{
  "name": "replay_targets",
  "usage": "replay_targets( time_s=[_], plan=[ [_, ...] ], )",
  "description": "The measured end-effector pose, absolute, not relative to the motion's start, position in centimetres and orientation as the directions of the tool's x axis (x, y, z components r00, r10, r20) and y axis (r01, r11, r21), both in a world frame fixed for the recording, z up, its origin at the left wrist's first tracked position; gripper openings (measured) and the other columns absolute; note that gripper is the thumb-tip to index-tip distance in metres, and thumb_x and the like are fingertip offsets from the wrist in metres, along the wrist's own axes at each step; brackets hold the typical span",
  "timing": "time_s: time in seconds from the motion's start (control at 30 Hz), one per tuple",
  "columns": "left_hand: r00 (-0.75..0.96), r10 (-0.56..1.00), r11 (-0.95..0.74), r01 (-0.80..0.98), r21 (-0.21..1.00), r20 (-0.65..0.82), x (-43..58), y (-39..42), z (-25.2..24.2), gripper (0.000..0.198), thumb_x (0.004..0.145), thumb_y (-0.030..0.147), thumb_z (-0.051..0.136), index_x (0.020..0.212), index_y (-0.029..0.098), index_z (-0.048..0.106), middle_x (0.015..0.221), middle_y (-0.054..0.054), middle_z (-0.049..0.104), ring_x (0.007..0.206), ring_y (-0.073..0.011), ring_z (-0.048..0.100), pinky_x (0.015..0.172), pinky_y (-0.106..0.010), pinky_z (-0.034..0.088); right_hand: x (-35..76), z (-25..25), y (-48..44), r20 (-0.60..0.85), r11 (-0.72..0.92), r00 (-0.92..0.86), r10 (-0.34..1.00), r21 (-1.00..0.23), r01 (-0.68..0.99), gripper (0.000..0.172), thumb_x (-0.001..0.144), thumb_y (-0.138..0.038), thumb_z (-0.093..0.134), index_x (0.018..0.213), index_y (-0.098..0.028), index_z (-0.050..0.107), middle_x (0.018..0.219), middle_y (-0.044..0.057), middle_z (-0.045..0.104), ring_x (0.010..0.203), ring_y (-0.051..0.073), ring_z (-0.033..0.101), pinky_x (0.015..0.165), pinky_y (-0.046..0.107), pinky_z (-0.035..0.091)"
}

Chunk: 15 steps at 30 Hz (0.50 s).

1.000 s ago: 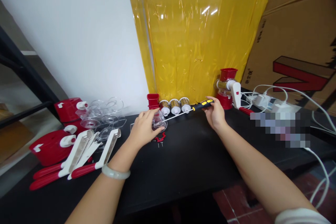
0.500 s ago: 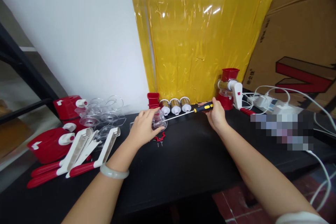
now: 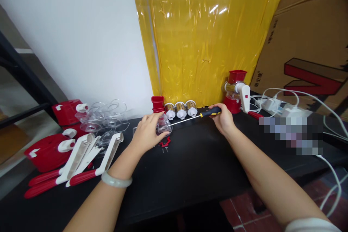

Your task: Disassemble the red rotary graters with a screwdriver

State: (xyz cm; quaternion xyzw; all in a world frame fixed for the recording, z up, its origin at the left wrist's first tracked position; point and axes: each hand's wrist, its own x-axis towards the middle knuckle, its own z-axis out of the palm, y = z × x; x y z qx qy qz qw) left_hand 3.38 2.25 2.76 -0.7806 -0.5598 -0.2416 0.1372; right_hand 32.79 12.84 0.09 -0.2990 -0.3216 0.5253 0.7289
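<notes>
My left hand [image 3: 149, 130] is wrapped round a clear plastic part [image 3: 163, 126] on the black table. In my right hand [image 3: 223, 119] is the black and yellow handle of a screwdriver [image 3: 210, 112]. Its long metal shaft points left, and the tip reaches the clear part. Just below that part lie a small red piece [image 3: 165, 142] and small screws [image 3: 165, 150]. Behind it stand red chutes [image 3: 158, 103] and three metal drums with white ends [image 3: 181, 110].
Red bases [image 3: 49, 151], clear parts [image 3: 108, 121] and white cranks with red handles [image 3: 110, 154] lie at the left of the table [image 3: 174, 185]. An assembled red grater [image 3: 234, 92], white cables [image 3: 288, 90] and a large carton [image 3: 312, 36] are at the right.
The right hand's fingers have shifted slightly on the screwdriver handle, covering more of its end. The whole view has moved a little; the left hand keeps its hold.
</notes>
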Motion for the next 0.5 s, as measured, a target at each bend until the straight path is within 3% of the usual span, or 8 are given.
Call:
replay_targets(
  time_s=[0.07,0.13,0.23,0.37,0.5],
  plan=[
    [0.253,0.809,-0.332,0.941,0.058,0.531,3.33,2.27,2.76,0.070,0.083,0.047,0.067,0.143,0.022,0.041,0.135,-0.010,0.058,0.119,-0.0326,0.050,0.097,-0.048,0.045,32.98,-0.26,13.03,0.214,0.331,0.300,0.929,-0.845,-0.419,0.013,0.079,-0.034,0.056,0.073,-0.022,0.056,0.067,-0.002,0.060,0.062,0.015,0.058,0.043,0.023,0.041],
    [0.251,0.809,-0.331,0.942,0.060,0.532,3.32,2.28,2.75,0.069,0.083,0.047,0.067,0.143,0.023,0.041,0.134,-0.010,0.059,0.119,-0.0330,0.051,0.097,-0.048,0.045,33.16,-0.53,13.19,0.255,0.355,0.327,0.910,-0.887,-0.296,0.020,0.081,-0.039,0.057,0.070,-0.023,0.053,0.054,-0.005,0.048,0.045,0.011,0.045,0.037,0.023,0.032],
    [0.250,0.809,-0.332,0.941,0.064,0.532,3.35,2.29,2.78,0.069,0.082,0.046,0.067,0.143,0.024,0.042,0.134,-0.010,0.059,0.119,-0.0333,0.051,0.097,-0.048,0.045,33.12,-0.63,13.26,0.268,0.354,0.315,0.910,-0.898,-0.260,0.032,0.080,-0.047,0.064,0.067,-0.024,0.047,0.045,-0.010,0.032,0.037,0.008,0.030,0.034,0.022,0.026],
    [0.246,0.811,-0.330,0.941,0.069,0.530,3.42,2.28,2.82,0.070,0.082,0.046,0.068,0.143,0.023,0.042,0.135,-0.010,0.058,0.120,-0.0336,0.050,0.097,-0.049,0.045,32.55,-0.29,13.18,0.227,0.327,0.271,0.935,-0.846,-0.421,0.028,0.074,-0.044,0.069,0.074,-0.023,0.049,0.054,-0.009,0.043,0.041,0.007,0.037,0.039,0.021,0.035],
    [0.246,0.813,-0.327,0.943,0.066,0.528,3.48,2.23,2.89,0.069,0.082,0.046,0.068,0.142,0.023,0.043,0.134,-0.010,0.059,0.119,-0.0332,0.051,0.098,-0.048,0.045,32.43,0.05,13.02,0.196,0.328,0.290,0.937,-0.780,-0.533,0.016,0.070,-0.031,0.064,0.080,-0.024,0.053,0.071,-0.005,0.053,0.057,0.010,0.051,0.048,0.023,0.044]
  ],
)
